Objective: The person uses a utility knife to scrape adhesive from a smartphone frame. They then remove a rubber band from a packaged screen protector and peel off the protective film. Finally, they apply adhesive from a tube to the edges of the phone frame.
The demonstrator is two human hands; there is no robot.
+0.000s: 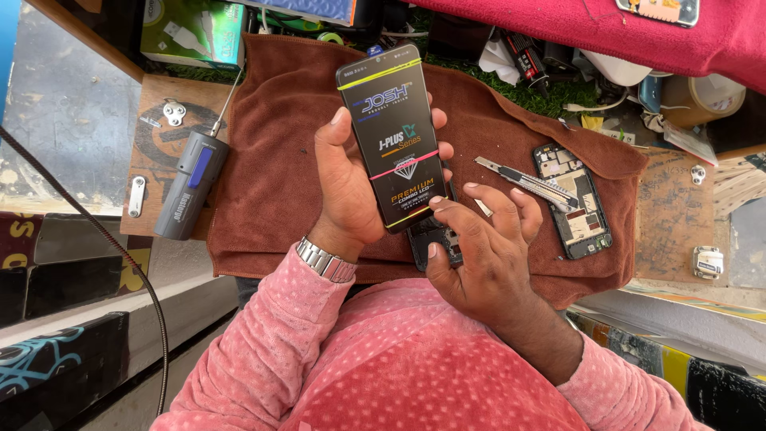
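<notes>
Above the brown cloth that covers the bench, the left hand is wrapped around a new phone screen, thumb on its left edge and fingertips showing past its right edge, so it is held up off the cloth and tilted slightly. The screen is a black glass slab, still covered by its printed protective film with yellow and pink stripes; the film looks whole and unpeeled, so fitting seems not to have started. The right hand sits just below the screen, one fingertip touching its lower right corner, while the other fingers curl around a dark phone part; most of that part is hidden, and it may be a back frame or an old panel. To the right on the cloth lies an opened phone body with its insides bare, and a utility knife rests partly across it. Off the cloth's left edge a grey handheld tool with a thin tip lies on a wooden board.
</notes>
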